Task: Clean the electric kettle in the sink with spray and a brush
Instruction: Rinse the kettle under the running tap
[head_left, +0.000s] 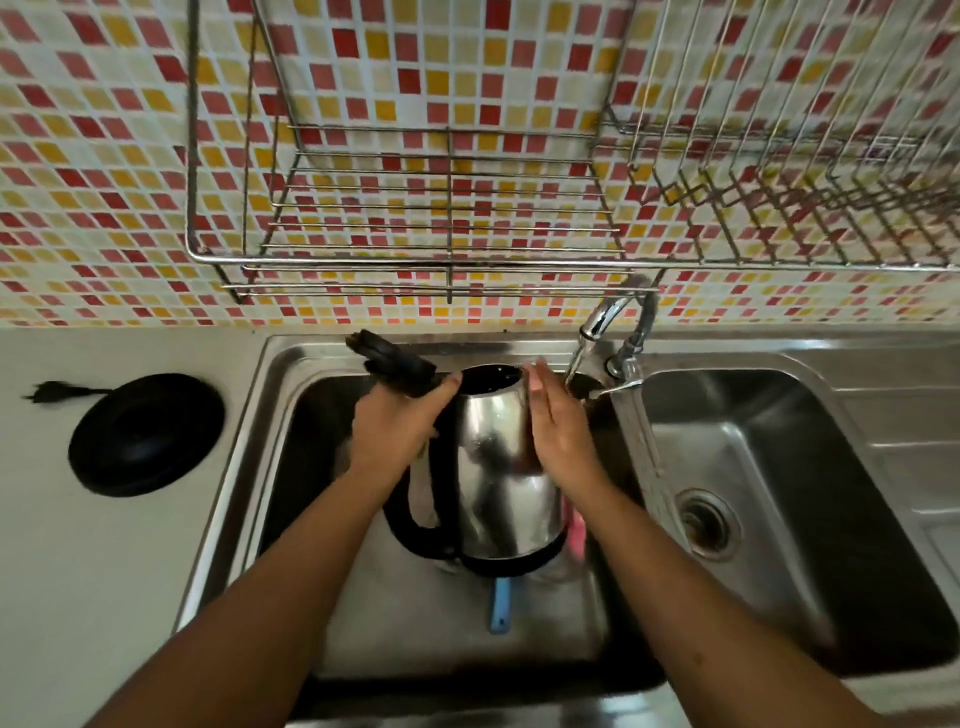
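Note:
A steel electric kettle (493, 467) with a black handle and its black lid (395, 364) flipped open is held tilted over the left sink basin (332, 597). My left hand (395, 431) grips the top of the black handle. My right hand (556, 421) lies flat against the kettle's right side with straight fingers, close to the water running from the tap (608, 317). Under the kettle lies a blue brush handle (501, 605), and something pink (575, 530) shows behind the kettle's base. No spray bottle is in view.
The kettle's black power base (145, 434) with its plug (44, 392) sits on the grey counter at left. A second basin (779, 509) with a drain lies to the right. A wire dish rack (467, 208) hangs on the tiled wall above.

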